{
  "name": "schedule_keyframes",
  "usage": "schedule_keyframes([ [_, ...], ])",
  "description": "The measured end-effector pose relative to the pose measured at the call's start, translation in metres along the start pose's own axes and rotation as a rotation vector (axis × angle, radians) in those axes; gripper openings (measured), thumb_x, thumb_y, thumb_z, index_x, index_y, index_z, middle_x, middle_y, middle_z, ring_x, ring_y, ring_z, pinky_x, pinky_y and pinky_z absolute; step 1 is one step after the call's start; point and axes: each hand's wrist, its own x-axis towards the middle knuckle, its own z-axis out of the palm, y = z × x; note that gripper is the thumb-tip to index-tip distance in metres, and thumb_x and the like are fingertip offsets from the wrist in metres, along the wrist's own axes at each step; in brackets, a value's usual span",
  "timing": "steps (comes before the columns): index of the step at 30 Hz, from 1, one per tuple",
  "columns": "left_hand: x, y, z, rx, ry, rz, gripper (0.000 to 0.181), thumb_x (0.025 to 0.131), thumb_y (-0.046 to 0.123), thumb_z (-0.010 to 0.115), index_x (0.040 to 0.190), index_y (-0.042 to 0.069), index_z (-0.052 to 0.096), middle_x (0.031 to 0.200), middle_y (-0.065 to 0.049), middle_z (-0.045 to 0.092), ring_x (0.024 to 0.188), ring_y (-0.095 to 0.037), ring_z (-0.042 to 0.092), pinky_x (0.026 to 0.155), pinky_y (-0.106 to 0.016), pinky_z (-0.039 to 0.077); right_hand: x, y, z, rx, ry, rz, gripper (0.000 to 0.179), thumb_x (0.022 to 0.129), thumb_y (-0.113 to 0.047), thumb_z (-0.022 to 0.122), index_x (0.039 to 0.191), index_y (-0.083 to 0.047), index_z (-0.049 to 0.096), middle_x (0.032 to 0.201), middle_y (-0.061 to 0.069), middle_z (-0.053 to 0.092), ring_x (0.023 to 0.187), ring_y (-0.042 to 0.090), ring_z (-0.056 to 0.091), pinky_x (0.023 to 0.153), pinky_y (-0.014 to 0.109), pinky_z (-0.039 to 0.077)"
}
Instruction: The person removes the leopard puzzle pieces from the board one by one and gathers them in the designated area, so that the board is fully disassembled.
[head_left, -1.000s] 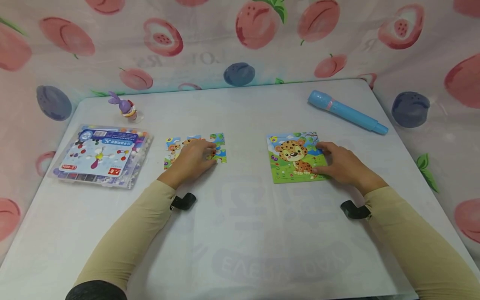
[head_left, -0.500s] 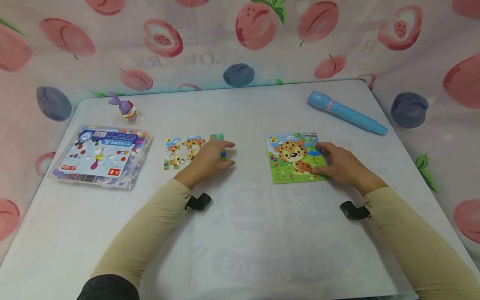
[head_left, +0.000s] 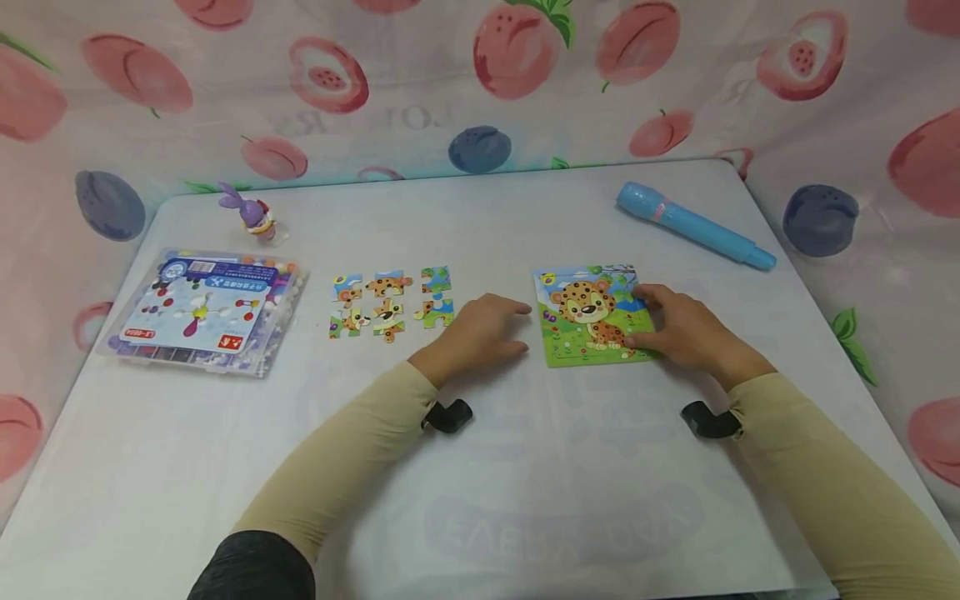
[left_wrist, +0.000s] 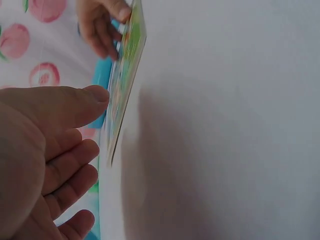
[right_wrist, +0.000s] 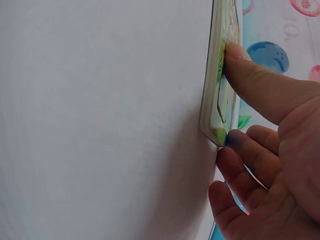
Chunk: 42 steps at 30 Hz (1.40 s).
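Your left hand (head_left: 480, 337) held nothing, its fingers loose, between the puzzle pieces (head_left: 388, 315) and the leopard board (head_left: 567, 343). Your right hand (head_left: 682, 333) rested at the board's right edge, thumb on its face, fingers relaxed, not clenched; presumably to steady it. The board lay flat on the table (head_left: 525, 475). Gaps separated the pieces' three columns, likely for easy picking.
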Motion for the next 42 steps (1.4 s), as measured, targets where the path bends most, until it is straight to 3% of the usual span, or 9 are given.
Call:
schedule_keyframes([
  [7,0.012,0.019,0.009,0.038,-0.02,0.068,0.052,0.092,0.022,0.073,0.139,0.005,0.058,0.135,-0.008,0.061,0.129,-0.025,0.05,0.11,-0.036,0.036,0.0,0.0,0.0,-0.004,0.002,0.003,0.084,0.091,-0.035,0.075,0.151,0.004,0.031,0.139,0.034,0.044,0.135,0.051,0.033,0.11,0.066,0.023],
  [18,0.026,0.037,0.015,0.028,-0.062,0.05,0.051,0.093,0.027,0.073,0.137,0.005,0.059,0.127,-0.006,0.065,0.122,-0.023,0.052,0.105,-0.035,0.04,0.0,-0.001,-0.001,-0.008,0.0,0.007,0.084,0.091,-0.036,0.075,0.151,0.004,0.031,0.14,0.035,0.043,0.135,0.052,0.032,0.11,0.067,0.022],
  [30,0.034,0.041,0.02,0.056,-0.062,0.033,0.054,0.093,0.029,0.073,0.138,0.006,0.058,0.134,-0.006,0.062,0.126,-0.023,0.051,0.107,-0.033,0.039,0.001,-0.001,0.0,-0.005,-0.001,0.008,0.084,0.09,-0.034,0.076,0.151,0.003,0.032,0.14,0.035,0.044,0.135,0.051,0.033,0.11,0.066,0.022],
  [42,0.037,0.044,0.021,0.064,-0.065,0.038,0.054,0.093,0.028,0.073,0.14,0.005,0.057,0.129,-0.006,0.064,0.124,-0.024,0.051,0.105,-0.033,0.04,0.002,0.0,0.0,-0.003,-0.012,0.027,0.086,0.09,-0.036,0.075,0.152,0.003,0.03,0.144,0.035,0.041,0.137,0.051,0.029,0.11,0.067,0.021],
])
